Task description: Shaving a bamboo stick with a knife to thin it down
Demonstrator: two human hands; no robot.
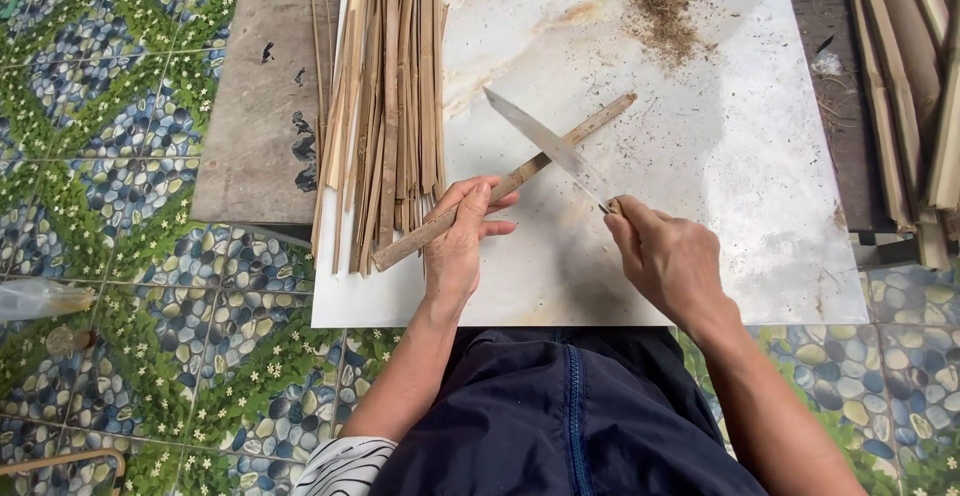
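Note:
My left hand (462,231) grips a long bamboo strip (590,125) near its lower end; the strip slants up to the right over a white marbled board (720,156). My right hand (668,256) holds the handle of a knife, whose long steel blade (545,141) points up-left and crosses over the strip near its middle. Whether the blade touches the strip is unclear.
A bundle of split bamboo strips (385,106) lies on the board's left side. A grey slab (262,106) sits further left. A pile of bamboo shavings (660,6) is at the top. More bamboo slats (915,86) lie at the right. Patterned tiles (120,156) cover the floor.

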